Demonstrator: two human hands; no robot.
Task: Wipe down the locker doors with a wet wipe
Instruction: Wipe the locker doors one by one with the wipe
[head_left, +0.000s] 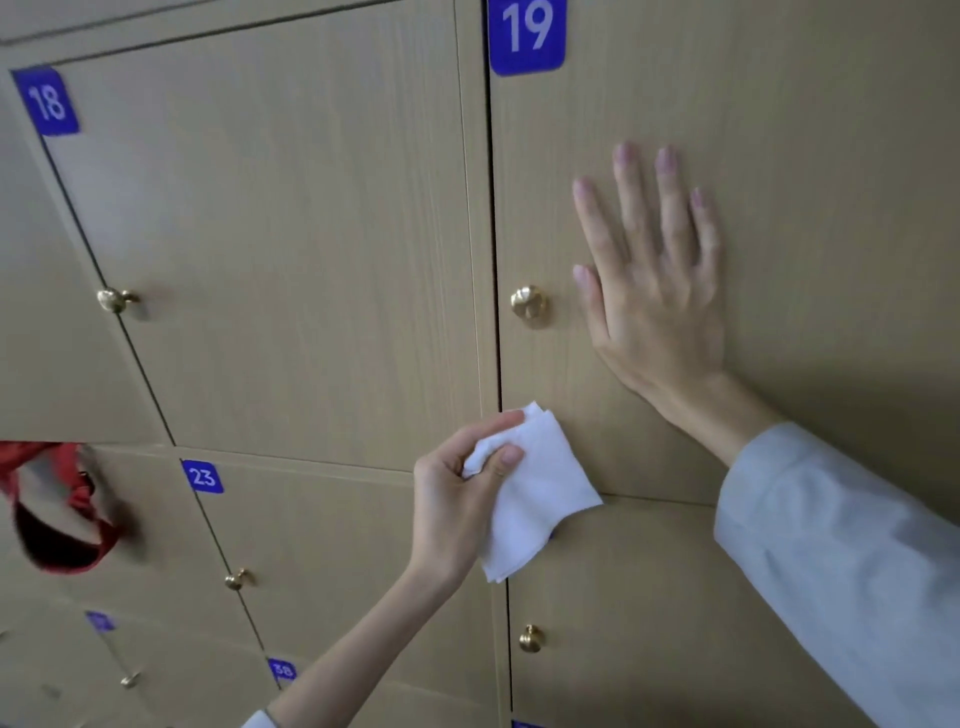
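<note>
fingers of the left hand (457, 493) pinch a folded white wipe (530, 493), which hangs against the lower left corner of locker door 19 (805, 156) and over the seam to the door below. right hand (654, 280) lies flat on door 19, fingers straight and spread, just right of its brass knob (529, 306); a pale sleeve (841, 545) covers that arm. left of it is door 18 (270, 234) with its own knob (115, 300), door 23 (322, 545) beneath. red fabric (57, 509) hangs at the far left edge.
</note>
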